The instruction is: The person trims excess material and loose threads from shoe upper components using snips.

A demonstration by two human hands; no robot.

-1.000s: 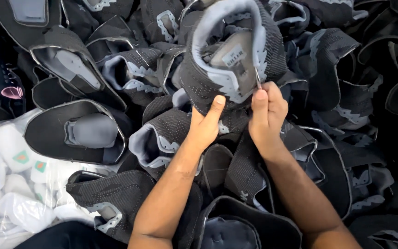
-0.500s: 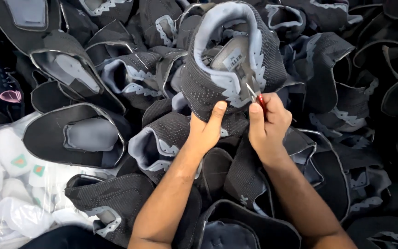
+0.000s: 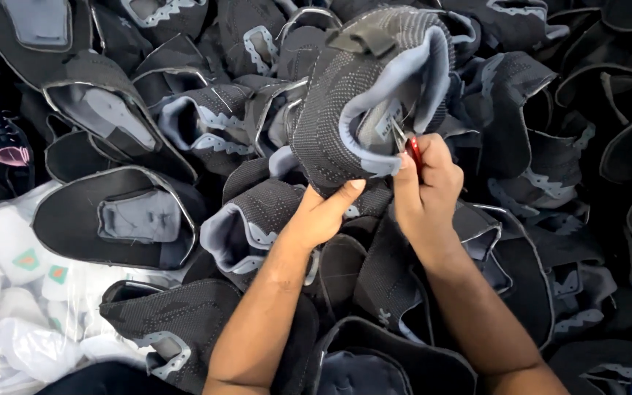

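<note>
Heaped black knitted shoe uppers (image 3: 148,219) are covering the whole surface, with a clear bag (image 3: 9,307) lying near left. Since the earlier frame, the held upper (image 3: 360,110) is tipping rightward, its grey-lined opening now facing right, long axis running near-to-far. The left hand (image 3: 323,216) is gripping its near edge; the right hand (image 3: 426,190) is clenching what may be small red snips (image 3: 412,150) at the lining.

The left hand (image 3: 323,216) grips the lower edge of a black knitted shoe upper with pale grey lining (image 3: 363,95). Just right of it, the right hand (image 3: 427,183) pinches small red-handled snips (image 3: 412,152) at that lining, above a heap of black uppers (image 3: 206,132).
</note>
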